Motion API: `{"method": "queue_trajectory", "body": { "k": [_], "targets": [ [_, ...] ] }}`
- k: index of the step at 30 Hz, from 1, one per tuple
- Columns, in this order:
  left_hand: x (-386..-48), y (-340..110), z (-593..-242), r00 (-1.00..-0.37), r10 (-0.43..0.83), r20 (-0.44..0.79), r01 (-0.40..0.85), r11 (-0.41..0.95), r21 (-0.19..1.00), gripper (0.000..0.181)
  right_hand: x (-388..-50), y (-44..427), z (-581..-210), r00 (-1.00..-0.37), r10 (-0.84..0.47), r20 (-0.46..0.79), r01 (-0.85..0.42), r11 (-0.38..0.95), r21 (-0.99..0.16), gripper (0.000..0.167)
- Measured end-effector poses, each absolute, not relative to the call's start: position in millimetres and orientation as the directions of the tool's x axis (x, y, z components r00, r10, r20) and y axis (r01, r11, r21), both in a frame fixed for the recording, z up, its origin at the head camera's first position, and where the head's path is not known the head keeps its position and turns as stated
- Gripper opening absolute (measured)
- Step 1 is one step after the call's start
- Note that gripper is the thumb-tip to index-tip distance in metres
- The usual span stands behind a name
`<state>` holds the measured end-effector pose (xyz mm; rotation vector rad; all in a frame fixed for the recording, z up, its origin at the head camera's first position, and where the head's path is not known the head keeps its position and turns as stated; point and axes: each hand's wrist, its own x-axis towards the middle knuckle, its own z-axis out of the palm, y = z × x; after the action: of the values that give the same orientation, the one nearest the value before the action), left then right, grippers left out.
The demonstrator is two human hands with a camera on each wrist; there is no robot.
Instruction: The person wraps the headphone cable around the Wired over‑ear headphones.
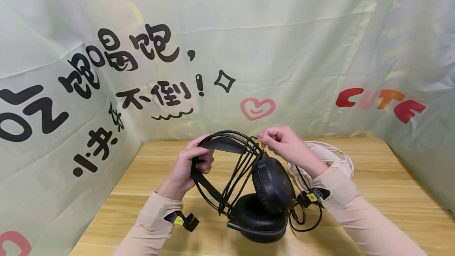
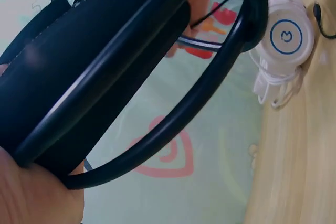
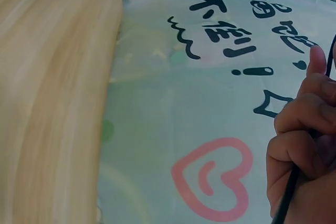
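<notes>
Black over-ear headphones [image 1: 275, 185] are held tilted over the table in the head view, ear cups towards the near right. My left hand [image 1: 186, 165] grips the headband [image 1: 224, 144] at its far left, fingers curled round it. Several strands of thin black cable [image 1: 237, 177] are wound across the headband. At the upper right of the headband, my right hand [image 1: 286, 145] pinches the cable, fingers curled. In the right wrist view a length of black cord [image 3: 287, 195] passes through that hand. Part of the left palm [image 2: 39, 198] shows against the headband in the left wrist view.
Behind my right forearm lies a white, round-cupped object [image 2: 286, 38] with a white cord [image 1: 346, 159] looped about it. A loose loop of black cable [image 1: 307, 230] hangs beside the ear cups. Printed cloth [image 1: 302, 58] walls in the wooden table [image 1: 384, 204].
</notes>
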<state>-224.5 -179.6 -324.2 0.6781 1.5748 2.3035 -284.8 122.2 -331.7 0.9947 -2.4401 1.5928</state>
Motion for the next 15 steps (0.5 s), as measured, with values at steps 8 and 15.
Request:
{"method": "queue_trajectory", "body": {
  "k": [8, 15],
  "targets": [
    [-224.0, -176.1, -320.7, -0.879, 0.395, 0.266, 0.077, -0.434, 0.898, 0.025, -283.0, 114.7, -344.7, -0.755, -0.518, 0.402, -0.539, 0.140, -0.831, 0.041],
    [-226.2, -175.8, -322.4, -0.895, 0.352, 0.276, 0.087, -0.468, 0.880, 0.028, -281.5, 113.7, -353.5, -0.644, -0.577, 0.503, -0.648, 0.061, -0.760, 0.022]
  ]
}}
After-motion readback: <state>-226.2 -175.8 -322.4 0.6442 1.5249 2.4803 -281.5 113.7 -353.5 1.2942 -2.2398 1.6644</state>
